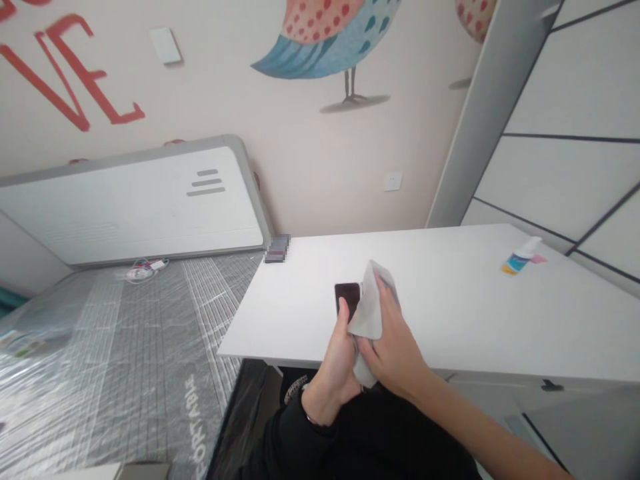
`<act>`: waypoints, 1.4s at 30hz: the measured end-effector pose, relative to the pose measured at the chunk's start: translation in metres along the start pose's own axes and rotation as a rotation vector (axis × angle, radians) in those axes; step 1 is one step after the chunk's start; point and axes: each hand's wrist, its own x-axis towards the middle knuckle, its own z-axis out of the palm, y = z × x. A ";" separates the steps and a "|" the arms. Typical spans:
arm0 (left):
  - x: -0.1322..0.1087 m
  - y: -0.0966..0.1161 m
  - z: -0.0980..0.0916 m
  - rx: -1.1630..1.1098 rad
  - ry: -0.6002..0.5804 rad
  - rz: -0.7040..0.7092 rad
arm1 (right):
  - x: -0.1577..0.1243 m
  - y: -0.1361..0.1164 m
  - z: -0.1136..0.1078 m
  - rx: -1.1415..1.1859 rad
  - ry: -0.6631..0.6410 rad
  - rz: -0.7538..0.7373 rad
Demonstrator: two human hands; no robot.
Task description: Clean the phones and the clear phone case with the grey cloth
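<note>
Head view: left grip (331, 373) around phone (347, 297), right grip (395, 353) clamping cloth (367, 313) against it

Bright, even light, faint shadows; the hand (395, 353) looks sharp, frame edges warped.

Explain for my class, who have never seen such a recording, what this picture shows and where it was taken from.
There is no machine here. This single picture comes from a camera worn on a person's head, looking forward and down at their own bare hands. The left hand holds a dark smartphone over a white desk. The right hand presses a pale cloth against the phone. Farther along the desk lies a small bottle with a blue and yellow label.
</note>
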 end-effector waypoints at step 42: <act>0.001 -0.001 0.007 0.139 0.188 0.236 | 0.004 0.015 0.008 0.166 0.066 0.144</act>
